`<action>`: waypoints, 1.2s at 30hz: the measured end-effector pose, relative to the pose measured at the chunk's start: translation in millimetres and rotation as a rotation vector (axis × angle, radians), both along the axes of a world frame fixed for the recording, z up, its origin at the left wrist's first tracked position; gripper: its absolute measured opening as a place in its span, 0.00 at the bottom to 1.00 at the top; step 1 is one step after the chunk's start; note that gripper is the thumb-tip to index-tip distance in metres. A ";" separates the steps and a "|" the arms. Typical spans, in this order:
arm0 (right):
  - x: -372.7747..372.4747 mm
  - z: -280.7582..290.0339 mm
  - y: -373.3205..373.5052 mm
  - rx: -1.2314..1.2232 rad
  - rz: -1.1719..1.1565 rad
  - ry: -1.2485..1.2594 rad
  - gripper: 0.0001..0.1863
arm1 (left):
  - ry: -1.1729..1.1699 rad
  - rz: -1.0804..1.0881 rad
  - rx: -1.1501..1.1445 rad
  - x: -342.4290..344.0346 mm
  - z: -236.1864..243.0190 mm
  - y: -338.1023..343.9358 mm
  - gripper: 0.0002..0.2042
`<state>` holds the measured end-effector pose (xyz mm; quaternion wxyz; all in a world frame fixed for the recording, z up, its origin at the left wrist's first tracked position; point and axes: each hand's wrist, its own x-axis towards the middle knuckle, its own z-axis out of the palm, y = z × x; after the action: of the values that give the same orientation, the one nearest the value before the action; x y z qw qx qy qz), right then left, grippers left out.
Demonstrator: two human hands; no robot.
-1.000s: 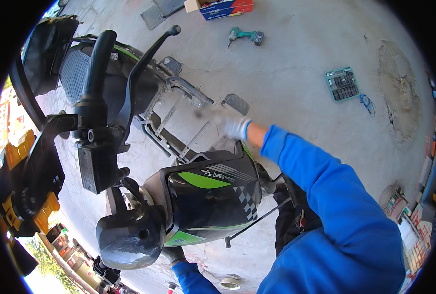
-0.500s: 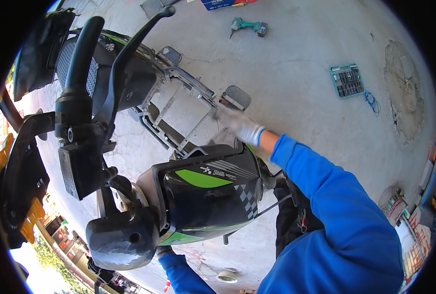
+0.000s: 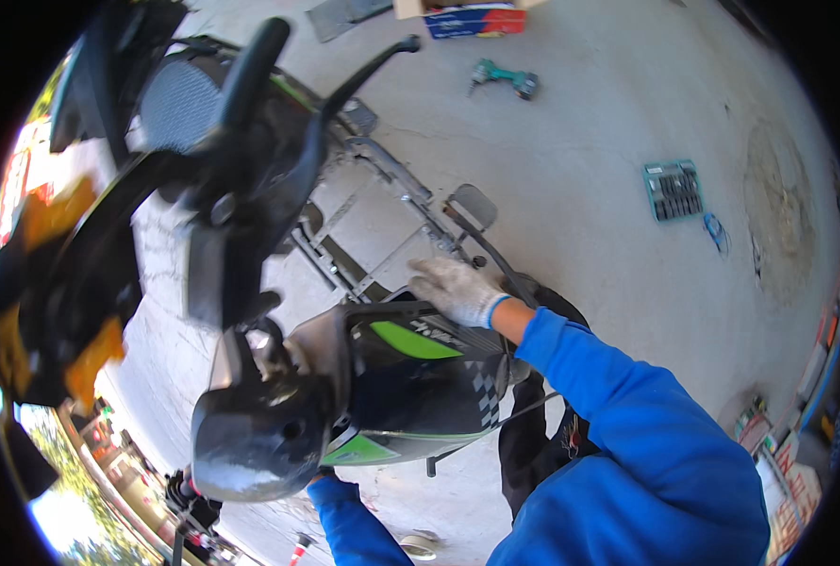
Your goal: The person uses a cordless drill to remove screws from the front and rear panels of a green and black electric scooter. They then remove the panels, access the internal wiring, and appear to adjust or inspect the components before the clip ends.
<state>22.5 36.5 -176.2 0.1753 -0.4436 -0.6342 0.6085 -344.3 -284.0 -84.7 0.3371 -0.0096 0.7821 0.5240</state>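
A black and green panel (image 3: pixel 415 382) with a checkered pattern fills the middle, part of a scooter or motorbike front. Over its far edge rests my right hand (image 3: pixel 459 291) in a pale knit glove, fingers stretched out to the left with no object seen in them. Whether the palm touches the panel, I cannot tell. At the panel's near lower edge is my left hand (image 3: pixel 323 474), mostly hidden beneath it; only the wrist area shows. Beyond the right hand lies the bare metal frame (image 3: pixel 368 208) of the vehicle.
Dark handlebar grip (image 3: pixel 255 71) and brake lever (image 3: pixel 344 94) rise at left, beside a dark rounded cover (image 3: pixel 259 439). A teal cordless drill (image 3: pixel 503 78), a socket set (image 3: pixel 673 191) in a teal case, a blue cable (image 3: pixel 715 231) and a cardboard box (image 3: pixel 476 21) lie on the floor.
My right hand has drawn back from the metal frame onto the panel's far edge. The vehicle appears shifted rightward in view; my left hand remains at the panel's lower edge.
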 end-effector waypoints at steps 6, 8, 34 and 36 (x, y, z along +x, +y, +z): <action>-1.4 35.8 -33.5 0.127 -0.405 -0.024 0.14 | -0.032 -0.041 0.158 -7.7 -31.6 11.0 0.21; -3.2 34.6 -47.5 0.105 -0.463 0.044 0.13 | -0.048 -0.052 0.243 -13.5 -45.5 12.8 0.21; -165.1 240.1 -221.1 0.948 0.652 -0.472 0.31 | 0.090 -0.028 0.253 71.3 -6.6 4.4 0.21; -154.4 226.2 -220.1 0.745 0.631 -0.518 0.23 | 0.063 -0.094 0.287 78.1 -11.3 2.5 0.24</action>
<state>-131.9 -183.6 50.1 -0.0322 -0.2753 -0.9312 0.2368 -266.2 -281.5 -96.0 0.3345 0.0916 0.7088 0.6142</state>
